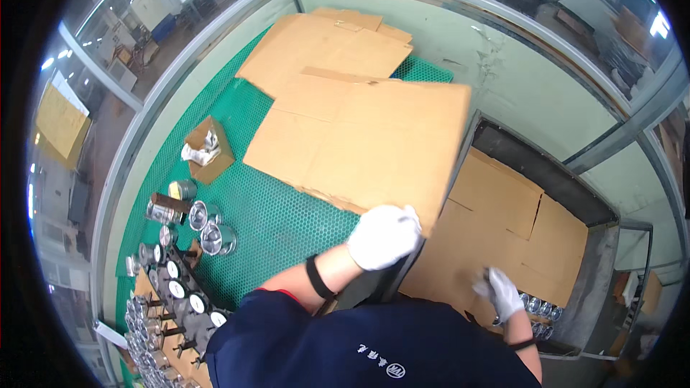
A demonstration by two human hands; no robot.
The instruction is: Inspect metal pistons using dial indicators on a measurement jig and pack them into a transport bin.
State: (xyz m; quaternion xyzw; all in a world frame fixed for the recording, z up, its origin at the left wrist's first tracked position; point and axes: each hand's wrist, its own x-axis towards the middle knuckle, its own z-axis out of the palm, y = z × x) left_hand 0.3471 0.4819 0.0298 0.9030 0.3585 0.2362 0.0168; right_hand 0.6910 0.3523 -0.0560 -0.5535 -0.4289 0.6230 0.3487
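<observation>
A: What carries everything?

B: A broad green surface with a honeycomb-patterned top point(280, 244). Past its right edge sits a rectangular bin with dark walls point(550, 181).

A: And the cardboard?

B: A wide tan rectangular cardboard sheet point(359, 136) lies slanted over the right part of the surface, reaching to its right edge. It is flat and matt, with thin crease lines and a rough, slightly torn near edge. Behind it, toward the far edge, is a pile of similar tan sheets point(323, 47), unevenly stacked.

A: Anything in the bin?

B: Another flat tan cardboard panel with a dark slit point(503, 223), covering most of the inside.

A: How are the hands posed?

B: Both wear white gloves, with a black band on each wrist. The left hand point(384, 238) comes in from the lower left, back of the glove upward, at the wide sheet's near right corner. Its fingers are curled in, grasping the sheet by that corner.

A: The right one?

B: The right hand point(504, 298) is above the bin's near part, pointing up and left, the fingers loosely bent. They are blurred, so I can't tell whether they hold anything.

A: What is smallest there?

B: Shiny silver metal cylinders point(544, 309), in rows at the bin's near right corner, just beside that hand.
</observation>
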